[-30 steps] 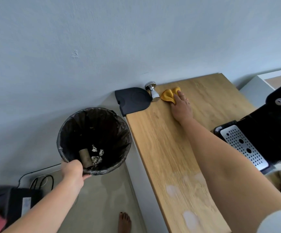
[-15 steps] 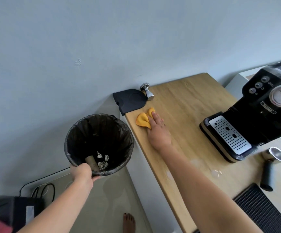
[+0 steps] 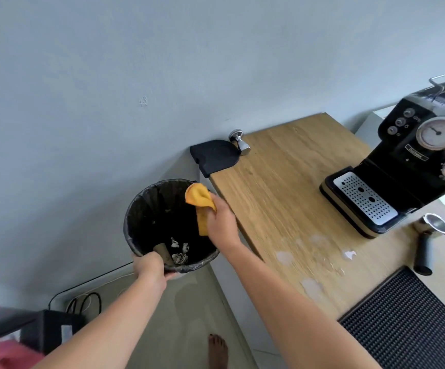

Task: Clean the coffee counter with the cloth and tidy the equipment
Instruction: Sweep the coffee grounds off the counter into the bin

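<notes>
Soft orange cloth [image 3: 199, 202], centre frame, is limp and light: my right hand [image 3: 221, 218] pinches its bunched middle; left hand [image 3: 151, 266] grips black lined bin [image 3: 147, 198] rim.

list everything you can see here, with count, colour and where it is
counter: 1, light wood, right of centre, pale smears near its front
cloth: 1, yellow, in the right hand, over the bin's mouth
bin: 1, black liner, beside the counter's left edge, held up at its rim, scraps inside
tamper: 1, silver, back left corner of the counter
corner mat: 1, black, overhanging that corner
coffee machine: 1, black with steel drip grille, right
portafilter: 1, steel basket, black handle, in front of the machine
ribbed mat: 1, black, bottom right
cables: several, black, on the floor
foot: 1, bare, bottom centre
left hand: grip on the bin's rim
right hand: grip on the cloth
</notes>
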A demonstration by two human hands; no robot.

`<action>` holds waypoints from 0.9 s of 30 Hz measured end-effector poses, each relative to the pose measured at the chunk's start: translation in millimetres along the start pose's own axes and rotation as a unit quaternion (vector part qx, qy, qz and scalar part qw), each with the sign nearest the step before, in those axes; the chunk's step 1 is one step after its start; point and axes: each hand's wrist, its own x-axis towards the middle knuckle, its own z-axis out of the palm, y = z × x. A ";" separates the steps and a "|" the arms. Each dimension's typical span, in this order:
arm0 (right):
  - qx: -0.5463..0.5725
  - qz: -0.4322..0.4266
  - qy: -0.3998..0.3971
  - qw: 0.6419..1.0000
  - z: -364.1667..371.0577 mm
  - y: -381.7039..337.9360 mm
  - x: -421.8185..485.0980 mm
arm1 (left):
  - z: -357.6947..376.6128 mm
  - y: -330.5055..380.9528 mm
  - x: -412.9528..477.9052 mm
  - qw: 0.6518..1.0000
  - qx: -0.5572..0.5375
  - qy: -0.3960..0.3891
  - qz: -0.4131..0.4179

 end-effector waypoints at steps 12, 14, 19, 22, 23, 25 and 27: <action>-0.280 0.103 0.142 0.944 -124.6 48.0 57.3 | -5.9 3.7 1.4 0.999 0.031 -0.026 0.008; -0.336 0.115 0.084 0.931 -120.1 53.6 51.8 | -6.2 2.9 5.3 0.999 0.027 -0.026 -0.001; -0.371 0.129 0.055 0.918 -111.8 56.1 46.2 | -3.9 2.5 12.5 0.999 0.026 -0.023 -0.010; -0.366 0.126 0.082 0.918 -108.5 45.4 48.6 | -3.7 2.5 17.1 0.999 0.021 -0.028 -0.012; -0.364 0.104 0.105 0.920 -103.9 39.6 48.0 | -3.6 2.2 19.6 0.999 0.018 -0.029 -0.012; -0.338 0.032 0.139 0.930 -88.4 24.1 40.9 | -4.1 1.5 25.1 0.999 0.015 -0.028 -0.013; -0.277 -0.042 0.117 0.953 -65.2 9.8 31.0 | -5.0 0.5 31.9 0.999 0.016 -0.025 -0.015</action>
